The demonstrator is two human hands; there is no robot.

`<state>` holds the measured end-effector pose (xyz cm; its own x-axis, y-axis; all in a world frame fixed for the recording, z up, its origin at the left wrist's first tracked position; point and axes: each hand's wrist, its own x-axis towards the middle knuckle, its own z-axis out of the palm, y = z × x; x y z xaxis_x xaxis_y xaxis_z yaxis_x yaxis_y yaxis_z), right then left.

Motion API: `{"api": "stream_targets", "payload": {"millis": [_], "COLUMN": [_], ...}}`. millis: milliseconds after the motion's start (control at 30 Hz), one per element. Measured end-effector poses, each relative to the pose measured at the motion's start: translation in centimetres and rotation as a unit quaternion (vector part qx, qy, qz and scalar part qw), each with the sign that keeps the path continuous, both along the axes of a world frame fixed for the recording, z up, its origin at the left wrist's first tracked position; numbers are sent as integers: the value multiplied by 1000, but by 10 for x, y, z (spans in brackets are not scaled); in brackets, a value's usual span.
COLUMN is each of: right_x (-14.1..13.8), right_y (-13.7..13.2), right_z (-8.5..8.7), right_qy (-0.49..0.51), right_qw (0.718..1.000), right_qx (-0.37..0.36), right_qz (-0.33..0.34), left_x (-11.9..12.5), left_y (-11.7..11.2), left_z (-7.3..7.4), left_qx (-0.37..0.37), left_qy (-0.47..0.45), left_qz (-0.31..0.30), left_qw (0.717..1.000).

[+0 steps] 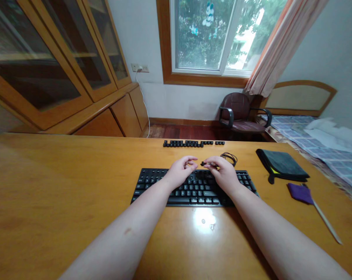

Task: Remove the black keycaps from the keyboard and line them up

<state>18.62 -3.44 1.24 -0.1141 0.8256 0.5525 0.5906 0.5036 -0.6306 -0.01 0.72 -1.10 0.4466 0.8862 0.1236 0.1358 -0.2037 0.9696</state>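
Observation:
A black keyboard lies flat on the wooden desk, with both forearms reaching across it. Over its back edge, left of centre, is my left hand, fingers curved and thumb apart, with nothing visible between them. My right hand pinches a small black piece between thumb and fingers; its exact kind is too small to make out. The fingertips of the two hands face each other a short way apart. Beyond them, loose black keycaps stand in rows near the desk's far edge. My hands and wrists hide parts of the keyboard.
A coiled black cable lies behind my right hand. Farther right on the desk are a dark folded cloth or pouch and a purple cloth-headed brush or duster with a pale handle. An armchair stands beyond the desk.

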Motion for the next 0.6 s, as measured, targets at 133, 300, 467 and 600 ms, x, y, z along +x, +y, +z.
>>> {"api": "stream_targets", "payload": {"millis": [133,300,467,600], "right_x": [11,30,45,48], "right_y": [14,79,123,125], "right_z": [38,49,0,-24], "right_qy": [51,-60,-162,-208], "right_qw": [987,981,963,948], "right_qx": [35,-2,-101,-147], "right_qz": [-147,-186,-190,-193], "left_x": [0,0,-1,-1], "left_y": [-3,-8,-8,-7], "left_z": [2,9,11,9], "left_qx": [38,35,35,40], "left_qy": [61,70,78,80], "left_qz": [-10,-24,-32,-34], "left_qw": [997,997,996,995]}}
